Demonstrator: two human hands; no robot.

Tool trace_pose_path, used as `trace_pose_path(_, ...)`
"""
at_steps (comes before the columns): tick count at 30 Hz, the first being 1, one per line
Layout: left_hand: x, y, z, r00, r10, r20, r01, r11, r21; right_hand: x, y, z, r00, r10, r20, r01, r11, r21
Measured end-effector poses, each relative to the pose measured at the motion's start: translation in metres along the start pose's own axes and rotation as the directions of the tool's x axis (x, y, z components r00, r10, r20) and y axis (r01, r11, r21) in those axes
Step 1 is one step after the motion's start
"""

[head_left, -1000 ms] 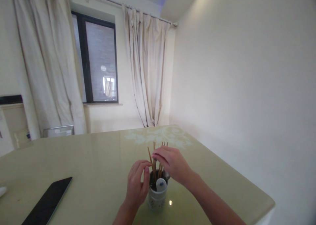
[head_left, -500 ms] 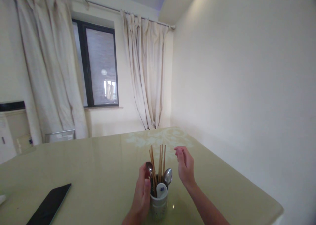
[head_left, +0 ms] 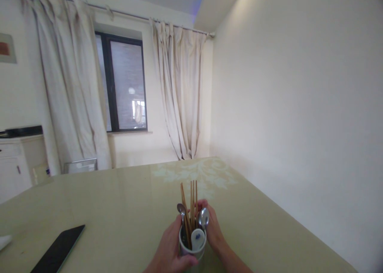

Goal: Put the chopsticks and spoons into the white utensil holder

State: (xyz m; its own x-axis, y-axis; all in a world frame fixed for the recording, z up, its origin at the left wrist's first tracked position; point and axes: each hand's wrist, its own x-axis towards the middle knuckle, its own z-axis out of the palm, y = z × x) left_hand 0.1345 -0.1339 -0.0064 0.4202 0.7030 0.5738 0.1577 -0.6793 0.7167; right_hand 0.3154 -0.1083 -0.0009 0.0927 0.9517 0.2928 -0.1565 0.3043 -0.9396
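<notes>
While your hands cup it, the white cup sits on the counter.
Your left hand and right hand wrap its sides; inside stand chopsticks, two metal spoons, a white ceramic spoon. A tablet lies well apart, left.

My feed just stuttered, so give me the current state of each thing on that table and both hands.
Cup: upright on the table, gripped from both sides.
Chopsticks: standing in the cup, tips up.
Metal spoons: standing in the cup, bowls up.
White spoon: leaning at the cup's near rim.
Left hand: wrapped on the cup.
Right hand: wrapped on the cup.
Phone: flat, screen dark.
</notes>
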Motion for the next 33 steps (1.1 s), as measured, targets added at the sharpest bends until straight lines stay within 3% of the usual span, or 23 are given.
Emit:
trace_pose_path(2,0.001,0.001,0.001,0.998,-0.042,0.047,0.043,0.999,-0.019,0.001,0.000,-0.002,0.999,0.041,-0.031,-0.040,0.999,0.031)
trace_pose_path(7,0.001,-0.011,0.003,0.975,-0.206,-0.081,0.201,0.978,-0.062,0.000,0.003,-0.009,0.996,-0.034,-0.087,0.032,0.999,-0.031)
trace_pose_path(11,0.004,-0.018,0.002,0.956,-0.273,-0.111,0.259,0.958,-0.126,-0.007,0.004,-0.008,0.981,-0.168,0.098,0.173,0.984,-0.049)
trace_pose_path(14,0.006,-0.021,0.001,0.950,-0.297,-0.094,0.283,0.949,-0.143,-0.012,0.000,-0.002,0.948,-0.184,0.259,0.203,0.978,-0.049)
trace_pose_path(18,0.003,-0.027,0.003,0.947,-0.318,-0.045,0.314,0.947,-0.068,-0.011,-0.001,0.003,0.954,-0.143,0.263,0.169,0.983,-0.079)
trace_pose_path(21,-0.001,-0.035,0.006,0.930,-0.366,-0.045,0.368,0.927,0.067,-0.002,0.002,-0.003,0.980,-0.136,0.146,0.162,0.969,-0.184)
trace_pose_path(24,-0.004,-0.043,0.010,0.917,-0.395,-0.049,0.397,0.898,0.191,0.012,0.010,-0.018,0.978,-0.202,-0.057,0.172,0.929,-0.328)
trace_pose_path(26,-0.005,-0.048,0.011,0.921,-0.386,-0.050,0.387,0.893,0.229,0.025,0.017,-0.032,0.936,-0.291,-0.199,0.181,0.881,-0.438)
trace_pose_path(29,-0.006,-0.055,0.014,0.931,-0.359,-0.058,0.362,0.900,0.243,0.045,0.026,-0.056,0.823,-0.437,-0.364,0.128,0.766,-0.630)
trace_pose_path(33,-0.006,-0.061,0.016,0.944,-0.327,-0.045,0.326,0.904,0.276,0.064,0.029,-0.084,0.733,-0.512,-0.447,0.048,0.695,-0.718)
